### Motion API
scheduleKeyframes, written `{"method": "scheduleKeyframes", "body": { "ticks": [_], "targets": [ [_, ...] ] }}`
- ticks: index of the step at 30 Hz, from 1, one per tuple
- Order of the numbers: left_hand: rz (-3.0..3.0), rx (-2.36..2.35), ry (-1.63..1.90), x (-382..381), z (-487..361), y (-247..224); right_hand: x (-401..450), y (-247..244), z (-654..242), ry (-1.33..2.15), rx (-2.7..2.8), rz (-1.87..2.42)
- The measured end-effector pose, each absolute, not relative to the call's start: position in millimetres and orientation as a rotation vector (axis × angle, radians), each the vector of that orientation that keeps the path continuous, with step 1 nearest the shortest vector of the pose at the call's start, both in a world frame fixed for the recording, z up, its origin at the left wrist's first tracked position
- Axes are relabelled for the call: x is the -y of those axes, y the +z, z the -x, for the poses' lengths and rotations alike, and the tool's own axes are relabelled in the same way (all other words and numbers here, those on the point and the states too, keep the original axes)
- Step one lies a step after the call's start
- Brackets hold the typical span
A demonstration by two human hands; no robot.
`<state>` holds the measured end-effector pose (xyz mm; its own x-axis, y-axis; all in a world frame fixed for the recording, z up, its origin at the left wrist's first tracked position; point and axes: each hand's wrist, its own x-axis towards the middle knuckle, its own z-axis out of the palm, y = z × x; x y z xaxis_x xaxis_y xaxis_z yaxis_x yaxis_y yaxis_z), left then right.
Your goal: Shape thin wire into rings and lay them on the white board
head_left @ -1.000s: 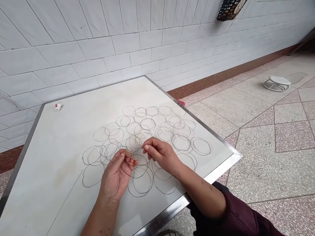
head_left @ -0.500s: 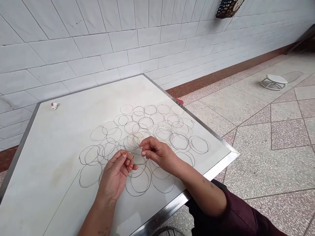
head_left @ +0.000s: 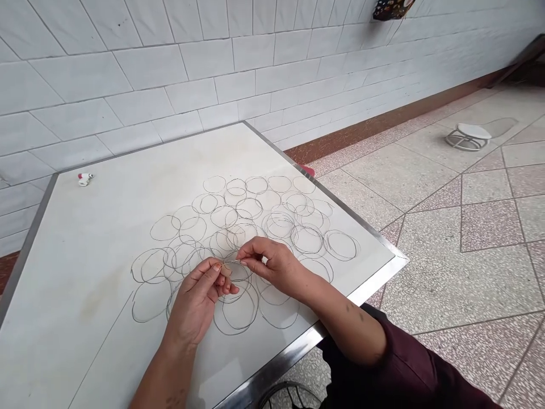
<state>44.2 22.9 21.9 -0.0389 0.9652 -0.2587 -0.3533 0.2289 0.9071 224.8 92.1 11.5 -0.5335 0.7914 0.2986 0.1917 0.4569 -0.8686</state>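
Note:
Between my two hands runs a short stretch of thin wire (head_left: pixel 232 261), just above the table. My left hand (head_left: pixel 203 292) pinches one end between thumb and forefinger, the other fingers loosely curled. My right hand (head_left: pixel 272 265) pinches the wire from the right with thumb and forefinger. Beneath and around both hands lie many thin wire rings (head_left: pixel 307 240), spread and overlapping on the white table (head_left: pixel 170 165). My hands hide part of the rings under them. How the held wire continues past my fingers I cannot make out.
Small white-and-red objects (head_left: pixel 85 179) lie at the table's far left corner. A straight wire (head_left: pixel 102 336) stretches over the left side. Metal trim (head_left: pixel 340 312) borders the table. White tiled wall (head_left: pixel 251 54) stands behind; a low white stool (head_left: pixel 468 136) is on the floor to the right.
My right hand has come closer to my left, its thumb and forefinger now closed on the wire. The whole view has shifted slightly.

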Motion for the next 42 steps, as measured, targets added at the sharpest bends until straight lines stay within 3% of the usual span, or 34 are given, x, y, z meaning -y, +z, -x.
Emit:
{"method": "scheduleKeyframes", "body": {
  "ticks": [14, 42],
  "targets": [
    [-0.672, -1.011, 0.975, -21.2, -41.5, 21.0, -95.7, 7.9, -228.5, 0.853, 2.172, 0.454],
    [-0.559, -0.886, 1.003, -18.6, -47.9, 13.1, -100.8, -3.0, -234.0, 0.769, 2.066, 0.394]
  ]
}}
